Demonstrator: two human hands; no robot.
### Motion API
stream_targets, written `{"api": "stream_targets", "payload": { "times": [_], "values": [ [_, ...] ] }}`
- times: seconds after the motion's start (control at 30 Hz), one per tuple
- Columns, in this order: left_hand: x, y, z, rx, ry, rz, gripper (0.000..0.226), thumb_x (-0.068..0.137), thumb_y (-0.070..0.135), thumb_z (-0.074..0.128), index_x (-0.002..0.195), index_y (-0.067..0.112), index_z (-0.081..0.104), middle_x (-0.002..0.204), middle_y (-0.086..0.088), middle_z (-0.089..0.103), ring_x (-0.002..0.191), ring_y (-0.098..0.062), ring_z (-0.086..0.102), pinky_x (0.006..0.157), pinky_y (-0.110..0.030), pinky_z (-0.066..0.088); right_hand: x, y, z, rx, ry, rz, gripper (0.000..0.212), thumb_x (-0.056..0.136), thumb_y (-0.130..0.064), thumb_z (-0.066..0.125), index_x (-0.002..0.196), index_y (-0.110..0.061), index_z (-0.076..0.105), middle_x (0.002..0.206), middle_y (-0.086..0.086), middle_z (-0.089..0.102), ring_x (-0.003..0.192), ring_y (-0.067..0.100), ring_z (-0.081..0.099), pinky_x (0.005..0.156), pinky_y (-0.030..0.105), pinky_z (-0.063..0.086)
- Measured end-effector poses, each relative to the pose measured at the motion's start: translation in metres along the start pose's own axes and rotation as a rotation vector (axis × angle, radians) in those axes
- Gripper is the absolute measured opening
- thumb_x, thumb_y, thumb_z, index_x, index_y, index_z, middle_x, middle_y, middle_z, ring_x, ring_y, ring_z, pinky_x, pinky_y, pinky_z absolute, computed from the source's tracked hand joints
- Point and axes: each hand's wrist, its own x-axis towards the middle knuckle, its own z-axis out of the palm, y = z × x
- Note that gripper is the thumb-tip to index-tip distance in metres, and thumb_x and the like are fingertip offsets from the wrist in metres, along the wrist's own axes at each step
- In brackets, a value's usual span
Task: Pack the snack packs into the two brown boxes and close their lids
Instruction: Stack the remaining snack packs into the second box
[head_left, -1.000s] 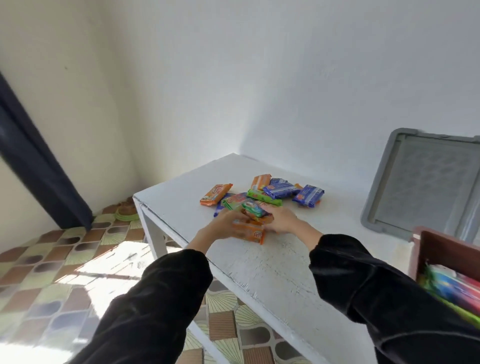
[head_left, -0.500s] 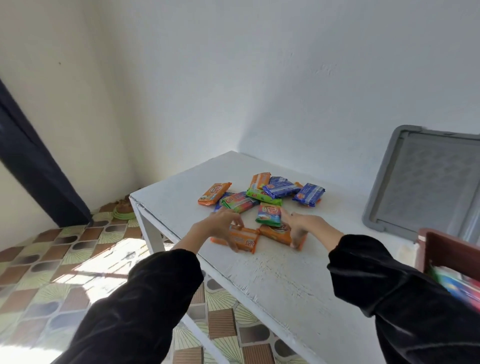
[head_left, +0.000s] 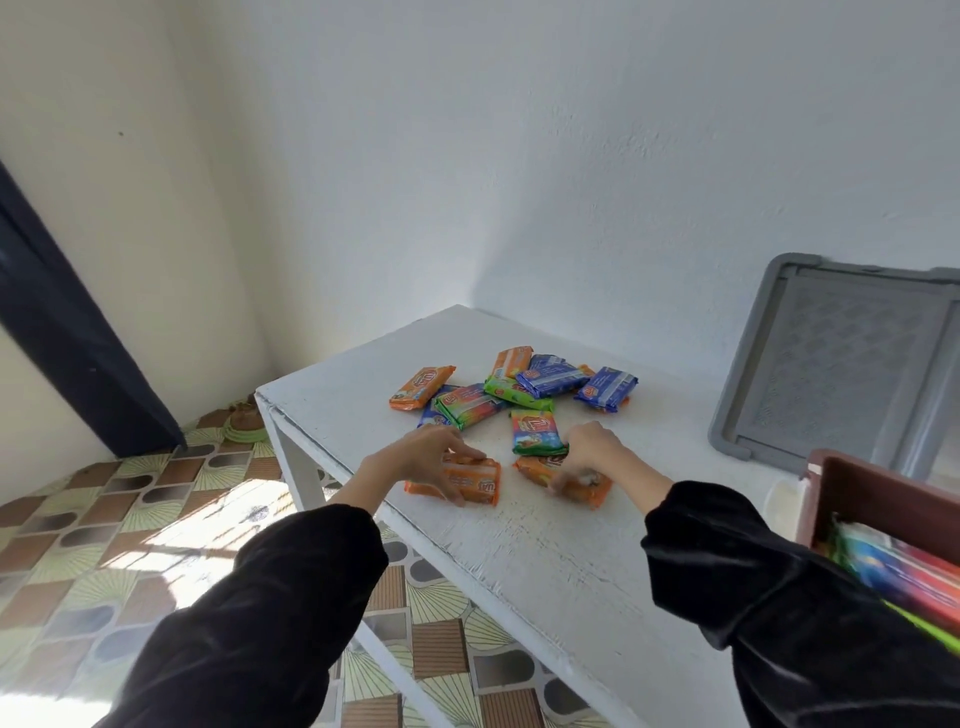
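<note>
On the white painted table (head_left: 545, 561) lie about eleven glossy snack packs — at least four orange foil packs (head_left: 422, 387), three blue ones (head_left: 607, 388), three green ones (head_left: 537, 432) — beside one brown box (head_left: 878, 499) and one grey plastic lid (head_left: 841, 364), with two hands.

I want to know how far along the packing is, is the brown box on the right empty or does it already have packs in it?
Not empty. The brown box at the right edge is open on top, and colourful snack packs show inside it.
</note>
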Motion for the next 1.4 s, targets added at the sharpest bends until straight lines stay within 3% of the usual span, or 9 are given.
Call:
{"api": "stream_targets", "payload": {
  "times": [0.2, 0.3, 0.37, 0.63, 0.8, 0.97, 1.07, 1.23, 1.4],
  "values": [
    [-0.005, 0.002, -0.029, -0.069, 0.072, 0.026, 0.067, 0.072, 0.039, 0.077, 0.132, 0.034, 0.049, 0.116, 0.000, 0.046, 0.107, -0.019, 0.042, 0.093, -0.029, 0.034, -0.007, 0.008, -0.042, -0.158, -0.058, -0.050, 0.087, 0.060, -0.055, 0.078, 0.130, -0.011, 0.053, 0.124, 0.003, 0.058, 0.110, 0.019, 0.056, 0.093, 0.027, 0.048],
    [-0.003, 0.016, -0.053, -0.077, 0.146, 0.049, 0.065, 0.072, 0.040, 0.076, 0.131, 0.035, 0.050, 0.126, -0.002, 0.046, 0.117, -0.019, 0.041, 0.099, -0.032, 0.030, -0.032, 0.023, -0.071, -0.101, 0.009, -0.079, 0.073, 0.065, -0.051, 0.076, 0.127, -0.017, 0.058, 0.126, 0.001, 0.058, 0.113, 0.019, 0.053, 0.089, 0.023, 0.043],
    [0.025, 0.108, -0.058, -0.008, 0.076, 0.252, 0.064, 0.070, 0.040, 0.078, 0.129, 0.036, 0.052, 0.117, -0.001, 0.049, 0.111, -0.019, 0.044, 0.091, -0.027, 0.030, -0.101, 0.104, -0.075, 0.032, 0.074, 0.036, 0.070, 0.066, -0.045, 0.078, 0.128, -0.019, 0.058, 0.127, 0.002, 0.058, 0.113, 0.020, 0.053, 0.086, 0.023, 0.041],
    [0.033, 0.182, -0.099, 0.049, 0.170, 0.464, 0.065, 0.067, 0.041, 0.079, 0.127, 0.035, 0.054, 0.111, 0.001, 0.054, 0.102, -0.016, 0.048, 0.091, -0.030, 0.039, -0.149, 0.143, -0.128, 0.129, 0.242, 0.042, 0.071, 0.065, -0.042, 0.080, 0.129, -0.022, 0.055, 0.129, 0.002, 0.055, 0.115, 0.020, 0.050, 0.079, 0.022, 0.032],
    [0.053, 0.266, -0.089, 0.088, 0.115, 0.681, 0.064, 0.067, 0.046, 0.078, 0.127, 0.036, 0.055, 0.109, 0.001, 0.055, 0.100, -0.016, 0.050, 0.091, -0.033, 0.042, -0.212, 0.206, -0.112, 0.153, 0.233, 0.240, 0.070, 0.062, -0.035, 0.084, 0.125, -0.020, 0.057, 0.107, 0.001, 0.053, 0.096, 0.019, 0.049, 0.060, 0.022, 0.036],
    [0.064, 0.334, -0.067, 0.154, 0.040, 0.849, 0.066, 0.070, 0.044, 0.075, 0.130, 0.032, 0.052, 0.109, 0.000, 0.053, 0.100, -0.016, 0.048, 0.085, -0.027, 0.036, -0.257, 0.253, -0.079, 0.241, 0.222, 0.413, 0.068, 0.061, -0.031, 0.085, 0.123, -0.015, 0.059, 0.123, 0.005, 0.060, 0.098, 0.017, 0.052, 0.074, 0.024, 0.039],
    [0.066, 0.364, -0.049, 0.176, 0.004, 0.906, 0.066, 0.072, 0.045, 0.074, 0.132, 0.031, 0.050, 0.111, -0.003, 0.054, 0.101, -0.018, 0.049, 0.085, -0.028, 0.038, -0.275, 0.267, -0.061, 0.254, 0.185, 0.458, 0.066, 0.063, -0.027, 0.084, 0.123, -0.014, 0.059, 0.120, 0.004, 0.061, 0.093, 0.014, 0.052, 0.061, 0.020, 0.040],
    [0.069, 0.394, -0.017, 0.274, -0.015, 0.928, 0.068, 0.073, 0.047, 0.072, 0.134, 0.035, 0.046, 0.120, -0.003, 0.050, 0.111, -0.019, 0.047, 0.090, -0.033, 0.040, -0.284, 0.281, -0.034, 0.182, 0.198, 0.477, 0.070, 0.058, -0.027, 0.086, 0.122, -0.015, 0.060, 0.098, -0.003, 0.054, 0.089, 0.013, 0.050, 0.061, 0.020, 0.038],
    [0.083, 0.394, 0.001, 0.371, -0.046, 0.908, 0.072, 0.072, 0.048, 0.072, 0.137, 0.036, 0.043, 0.115, -0.003, 0.050, 0.105, -0.018, 0.049, 0.082, -0.030, 0.040, -0.280, 0.290, -0.015, 0.134, 0.227, 0.499, 0.073, 0.053, -0.031, 0.088, 0.120, -0.022, 0.060, 0.107, -0.002, 0.057, 0.100, 0.017, 0.054, 0.074, 0.027, 0.041]
  ]
}}
